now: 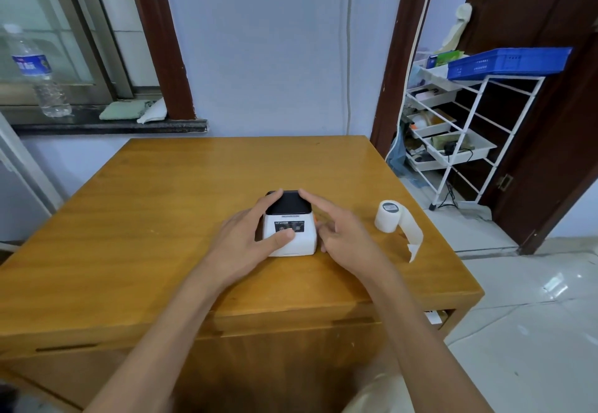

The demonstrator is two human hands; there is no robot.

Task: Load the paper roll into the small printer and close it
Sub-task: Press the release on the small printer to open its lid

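Printer (289, 227) mid-desk (161, 205), lid closed. Left hand (249, 240) grip clasps its left side; right hand (343, 234) open, fingers touching its right side. Paper roll (388, 215) upright, right of printer.

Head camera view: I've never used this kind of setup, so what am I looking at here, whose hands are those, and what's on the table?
This single picture comes from a wide-angle camera worn on a person's head, looking forward and down. There is no robot; the two bare arms are the wearer's own. On the wooden table sits a small white printer with a dark lid, which looks closed. The left hand cups the printer's left side, thumb on its front. The right hand is at its right side, one finger reaching the lid's edge. The paper roll stands to the right, untouched, its loose end trailing.
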